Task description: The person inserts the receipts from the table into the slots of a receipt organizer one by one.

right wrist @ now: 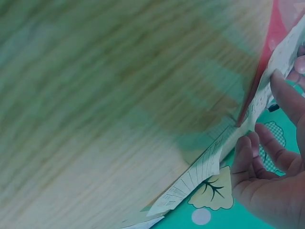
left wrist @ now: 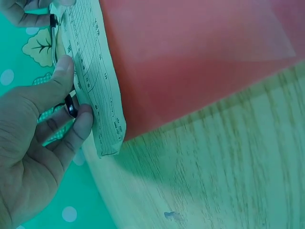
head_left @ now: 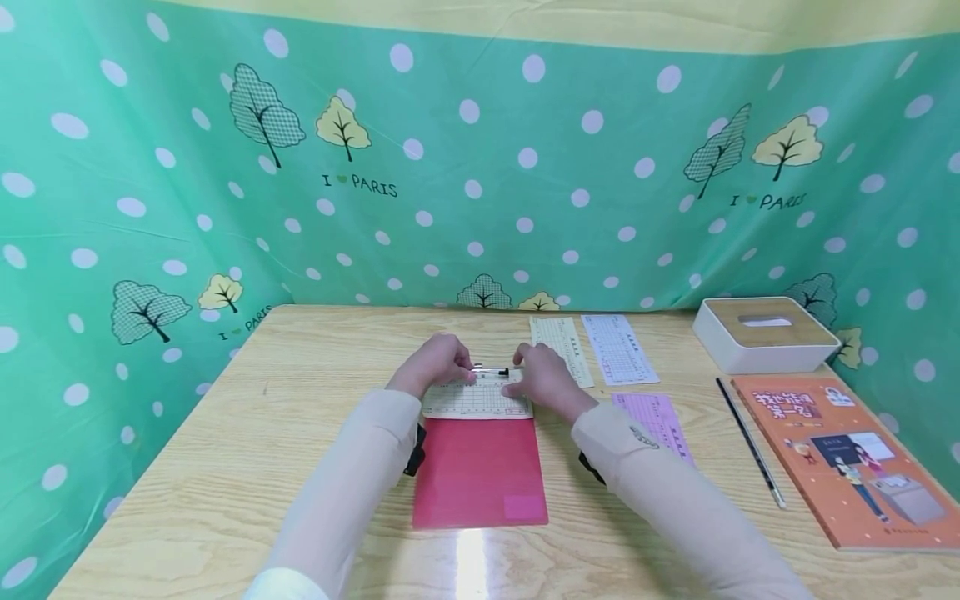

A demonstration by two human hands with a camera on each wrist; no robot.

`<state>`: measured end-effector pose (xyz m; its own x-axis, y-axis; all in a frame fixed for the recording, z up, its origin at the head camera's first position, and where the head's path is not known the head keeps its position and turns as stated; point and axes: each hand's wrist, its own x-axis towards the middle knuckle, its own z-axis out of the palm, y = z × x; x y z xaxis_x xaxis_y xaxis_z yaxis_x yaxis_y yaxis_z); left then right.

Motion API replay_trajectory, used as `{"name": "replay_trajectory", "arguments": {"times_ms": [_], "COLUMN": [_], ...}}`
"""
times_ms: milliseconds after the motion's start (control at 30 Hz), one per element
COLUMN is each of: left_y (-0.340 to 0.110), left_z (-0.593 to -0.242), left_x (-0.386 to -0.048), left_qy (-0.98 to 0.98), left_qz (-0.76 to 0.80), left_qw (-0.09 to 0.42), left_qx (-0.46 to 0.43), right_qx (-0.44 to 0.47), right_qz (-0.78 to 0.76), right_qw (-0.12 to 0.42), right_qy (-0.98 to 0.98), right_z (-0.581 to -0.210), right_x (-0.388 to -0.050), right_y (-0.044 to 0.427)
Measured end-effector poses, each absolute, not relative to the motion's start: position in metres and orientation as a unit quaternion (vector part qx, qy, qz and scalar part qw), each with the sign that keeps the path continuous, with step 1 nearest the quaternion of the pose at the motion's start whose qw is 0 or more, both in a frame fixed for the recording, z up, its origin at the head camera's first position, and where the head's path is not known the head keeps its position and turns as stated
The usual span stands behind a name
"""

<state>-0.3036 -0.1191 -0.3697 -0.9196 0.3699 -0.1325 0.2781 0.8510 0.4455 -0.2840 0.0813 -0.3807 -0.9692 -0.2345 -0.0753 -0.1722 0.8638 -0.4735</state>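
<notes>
A red clipboard (head_left: pixel 480 475) lies on the table in front of me. Across its top is a cream printed slip (head_left: pixel 468 402), with a metal clip with black ends (head_left: pixel 492 372) at the slip's far edge. My left hand (head_left: pixel 438 365) pinches the clip's left part; in the left wrist view, the thumb lies over the wire and a finger is beside the black end (left wrist: pixel 71 106). My right hand (head_left: pixel 549 377) holds the slip near its right top corner, thumb on the paper (right wrist: pixel 264 93) and fingers at its far edge. The other fingers are partly hidden.
Right of the clipboard lie a cream slip (head_left: pixel 562 348), a white slip (head_left: pixel 619 348) and a purple slip (head_left: pixel 655 423), partly under my right sleeve. Further right are a pencil (head_left: pixel 750 442), an orange book (head_left: pixel 847 467) and a tissue box (head_left: pixel 765 333). A green curtain (head_left: pixel 450 233) hangs behind the table.
</notes>
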Motion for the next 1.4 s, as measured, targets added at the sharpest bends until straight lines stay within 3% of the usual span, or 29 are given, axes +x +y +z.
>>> {"name": "replay_trajectory", "arguments": {"times_ms": [367,533,733,1400], "left_y": [-0.118,-0.118,-0.117,-0.114], "left_z": [-0.374,-0.379,-0.381,-0.379], "left_x": [-0.298,-0.296,-0.295,-0.293], "left_qy": [0.955,0.957,0.961,0.965], "left_qz": [0.231,0.230,0.217,0.193], "left_qw": [0.087,0.067,0.056,0.045], "left_qx": [0.165,0.163,0.165,0.172], "right_qx": [-0.133,-0.187,-0.245,-0.253], "right_qz": [-0.226,-0.221,-0.187,-0.188], "right_qw": [0.043,0.063,0.049,0.039], "right_qy": [0.964,0.955,0.950,0.948], "right_z": [-0.377,-0.375,-0.379,-0.381], "right_x": [-0.278,-0.270,-0.255,-0.252], "right_y": [0.081,0.081,0.080,0.080]}}
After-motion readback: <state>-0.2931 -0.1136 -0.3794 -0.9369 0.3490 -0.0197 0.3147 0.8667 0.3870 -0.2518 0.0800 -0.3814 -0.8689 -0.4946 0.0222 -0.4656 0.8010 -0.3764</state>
